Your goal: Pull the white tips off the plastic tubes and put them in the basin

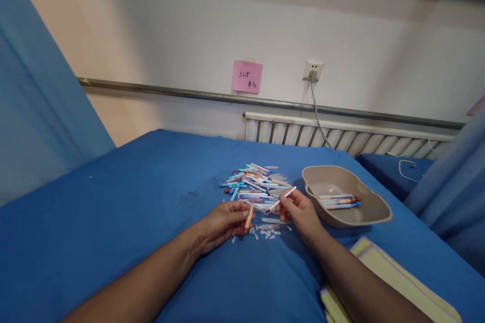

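Observation:
My left hand (227,219) is closed on an orange pen barrel (249,220), its lighter end pointing up. In my right hand (299,212) a thin white pen refill (283,198) with a dark tip is pinched, slanting down toward the barrel; the two are apart. Just beyond both hands lies a heap of pen parts (257,181) in white, blue, orange and purple. Several small white tips (269,234) are scattered on the cloth between my hands, close to loose pale barrels (273,221).
A beige basin (341,174) with several pens (341,205) stands to the right. A folded yellow cloth (394,277) lies under my right forearm. Blue fabric (182,161) covers the table. Behind are a radiator (295,133) and a plugged-in cable (315,100); curtains (45,85) hang at both sides.

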Available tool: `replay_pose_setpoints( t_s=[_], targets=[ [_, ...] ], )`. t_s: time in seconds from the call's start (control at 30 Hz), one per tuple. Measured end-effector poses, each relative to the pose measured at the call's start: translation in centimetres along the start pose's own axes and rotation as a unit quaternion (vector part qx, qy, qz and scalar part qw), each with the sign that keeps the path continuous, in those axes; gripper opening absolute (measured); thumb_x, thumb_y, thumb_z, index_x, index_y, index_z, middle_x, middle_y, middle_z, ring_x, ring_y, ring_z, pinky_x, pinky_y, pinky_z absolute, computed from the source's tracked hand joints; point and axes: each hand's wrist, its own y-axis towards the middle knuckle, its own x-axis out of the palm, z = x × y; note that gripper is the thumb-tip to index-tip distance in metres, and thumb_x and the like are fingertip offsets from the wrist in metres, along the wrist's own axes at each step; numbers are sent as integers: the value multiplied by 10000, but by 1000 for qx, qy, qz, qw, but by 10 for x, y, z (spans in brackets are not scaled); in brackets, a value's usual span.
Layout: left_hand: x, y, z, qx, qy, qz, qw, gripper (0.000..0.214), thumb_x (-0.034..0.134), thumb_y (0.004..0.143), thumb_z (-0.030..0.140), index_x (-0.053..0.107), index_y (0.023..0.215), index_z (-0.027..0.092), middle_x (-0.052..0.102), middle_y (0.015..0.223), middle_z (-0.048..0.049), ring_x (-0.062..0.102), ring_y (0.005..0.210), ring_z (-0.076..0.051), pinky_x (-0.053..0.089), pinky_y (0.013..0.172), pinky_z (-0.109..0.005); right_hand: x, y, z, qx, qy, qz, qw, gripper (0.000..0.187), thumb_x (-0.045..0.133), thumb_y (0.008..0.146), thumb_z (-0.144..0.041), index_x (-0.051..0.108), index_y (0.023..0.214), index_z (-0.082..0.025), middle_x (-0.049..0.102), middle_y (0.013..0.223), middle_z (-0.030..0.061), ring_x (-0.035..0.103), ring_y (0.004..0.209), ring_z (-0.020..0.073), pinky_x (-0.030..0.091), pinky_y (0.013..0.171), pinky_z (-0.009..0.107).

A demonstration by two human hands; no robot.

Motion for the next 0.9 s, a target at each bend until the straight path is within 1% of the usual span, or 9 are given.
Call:
replay_pose_setpoints(
  t_s=[0.23,0.4,0.57,0.63,0.7,0.8,0.9],
  targets=[
    [0,0,1,-12,-12,10,1000,286,758,688,227,623,914,113,668,798,-39,633,651,-101,492,627,-193,0,0,1,9,5,-8,1000,379,671,651,-515,494,731,-190,660,591,-10,486,373,76,338,381,196],
    [0,-1,3,-14,-25,8,1000,243,738,710,238,626,887,115,661,771,-39,629,655,-112,471,582,-186,0,0,1,5,6,-15,1000,377,670,656,-514,491,729,-191,661,598,-11,487,381,75,341,390,199],
    [1,-1,4,-6,-19,4,1000,282,757,683,232,614,902,126,644,785,-30,630,690,-122,473,623,-205,0,1,2,7,0,-19,1000,375,669,660,-512,492,740,-191,659,599,-14,485,379,74,341,390,198],
    [1,0,2,20,5,8,1000,309,778,649,232,607,886,131,631,754,-16,625,672,-127,475,648,-229,0,1,2,5,1,-17,1000,372,667,664,-510,491,745,-192,656,596,-17,483,379,72,342,391,196],
    [1,1,0,65,50,3,997,300,783,633,244,600,843,134,610,702,4,600,624,-115,467,656,-244,-1,1,2,2,3,-13,1000,369,667,665,-507,494,746,-192,650,591,-20,483,381,71,339,392,194],
    [3,2,-4,127,138,7,982,278,780,623,265,589,780,136,585,677,11,542,597,-93,430,614,-218,-1,1,0,0,0,-5,1000,359,668,669,-498,499,740,-189,646,594,-20,488,392,72,337,396,192],
    [5,2,-6,169,193,27,966,278,777,608,275,589,761,140,563,690,13,498,618,-85,389,585,-193,-1,0,-1,0,-4,-3,1000,357,666,673,-499,500,734,-188,644,598,-18,488,394,74,337,398,195]
  ],
)
